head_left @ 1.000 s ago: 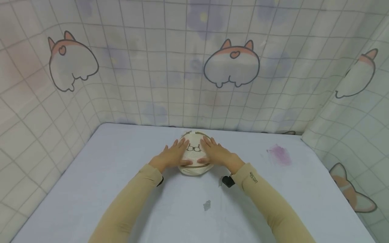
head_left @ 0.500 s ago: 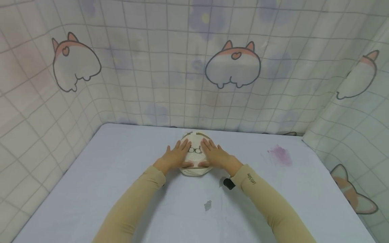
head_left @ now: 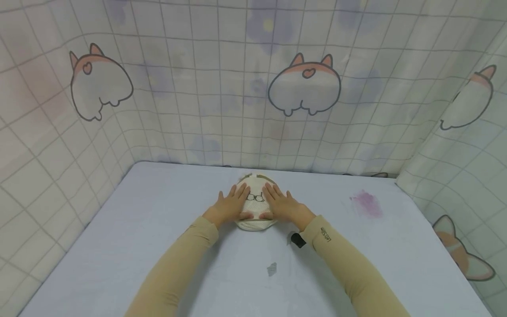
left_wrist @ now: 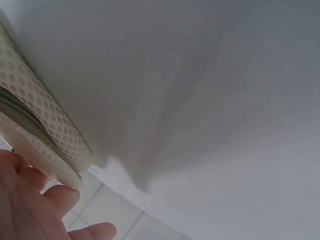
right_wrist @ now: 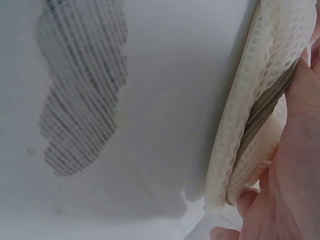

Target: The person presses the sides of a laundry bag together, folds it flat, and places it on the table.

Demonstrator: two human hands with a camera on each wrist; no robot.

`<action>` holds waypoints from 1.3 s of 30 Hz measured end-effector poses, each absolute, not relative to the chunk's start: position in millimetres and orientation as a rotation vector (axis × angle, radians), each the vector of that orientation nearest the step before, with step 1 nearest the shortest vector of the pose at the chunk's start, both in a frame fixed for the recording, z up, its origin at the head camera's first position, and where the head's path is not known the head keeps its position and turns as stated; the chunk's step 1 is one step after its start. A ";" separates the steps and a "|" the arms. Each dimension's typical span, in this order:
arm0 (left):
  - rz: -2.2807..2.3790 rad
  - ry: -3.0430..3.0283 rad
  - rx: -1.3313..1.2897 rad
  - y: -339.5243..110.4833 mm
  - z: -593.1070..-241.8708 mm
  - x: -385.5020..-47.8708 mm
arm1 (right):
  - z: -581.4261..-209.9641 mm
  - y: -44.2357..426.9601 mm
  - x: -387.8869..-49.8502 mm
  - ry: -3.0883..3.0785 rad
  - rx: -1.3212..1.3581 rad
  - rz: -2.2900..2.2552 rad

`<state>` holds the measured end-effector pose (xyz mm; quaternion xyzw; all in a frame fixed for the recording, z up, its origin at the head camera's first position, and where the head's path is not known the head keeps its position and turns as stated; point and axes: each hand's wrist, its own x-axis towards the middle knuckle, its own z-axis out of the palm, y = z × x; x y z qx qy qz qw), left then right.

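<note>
A round cream mesh laundry bag (head_left: 255, 209) with a glasses drawing on top lies near the table's far edge. My left hand (head_left: 229, 207) rests on its left side and my right hand (head_left: 285, 208) on its right, fingers extended and thumbs along the front. In the left wrist view, the bag's mesh wall and zipper (left_wrist: 30, 117) show above the fingers. The right wrist view shows the bag's side (right_wrist: 235, 145) with a brownish-green zipper next to my palm. The hands cover parts of both sides of the bag.
A white-covered table (head_left: 253, 290) spreads around the bag. It bears a pink stain (head_left: 367, 203) at right and a grey patch (head_left: 271, 269) in front. A black piece (head_left: 298, 240) sits at the right cuff. Checked curtains (head_left: 245, 110) surround the back and sides.
The head view has shifted slightly. Both hands stay on the bag, with their fingertips barely moved.
</note>
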<state>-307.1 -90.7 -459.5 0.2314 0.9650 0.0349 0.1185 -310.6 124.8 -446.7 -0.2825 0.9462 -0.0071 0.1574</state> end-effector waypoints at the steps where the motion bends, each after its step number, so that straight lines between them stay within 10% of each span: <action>1: 0.109 2.821 0.673 -90.7 -458.9 -307.0 | -446.8 124.6 -310.2 2.706 -0.806 -0.033; 39: 0.237 2.819 0.666 -93.7 -451.4 -309.4 | -441.9 128.9 -308.9 2.685 -0.816 -0.257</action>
